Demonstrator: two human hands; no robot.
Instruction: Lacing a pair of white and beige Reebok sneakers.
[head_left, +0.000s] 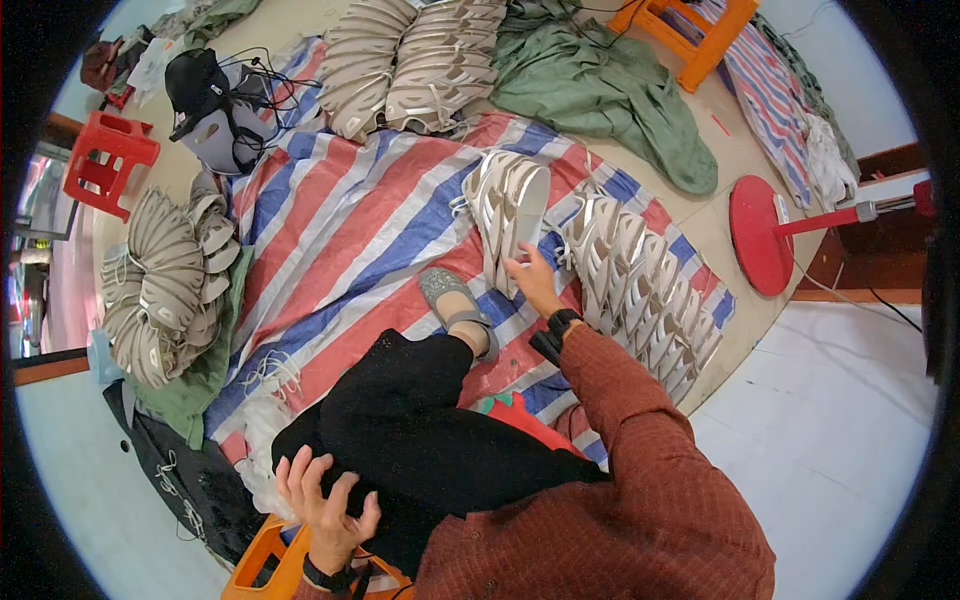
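My right hand (pixel 537 284) reaches forward to the near end of a small group of beige and white strappy shoes (pixel 508 195). Its fingers are closed on the nearest shoe, though part of the grip is hidden. Just right of it, a long row of similar shoes (pixel 640 285) leans in a tight line. My left hand (pixel 328 505) is held by my black-trousered knee, fingers apart and curled, holding nothing. My foot in a grey shoe (pixel 452 300) rests on the red, white and blue striped sheet (pixel 350 215).
More shoes are packed in rows at the far side (pixel 410 65) and in a pile at left (pixel 165 285). Green cloth (pixel 610 90) lies beyond. Around stand a red stool (pixel 110 160), an orange stool (pixel 715 45) and a stand with a round red base (pixel 760 235).
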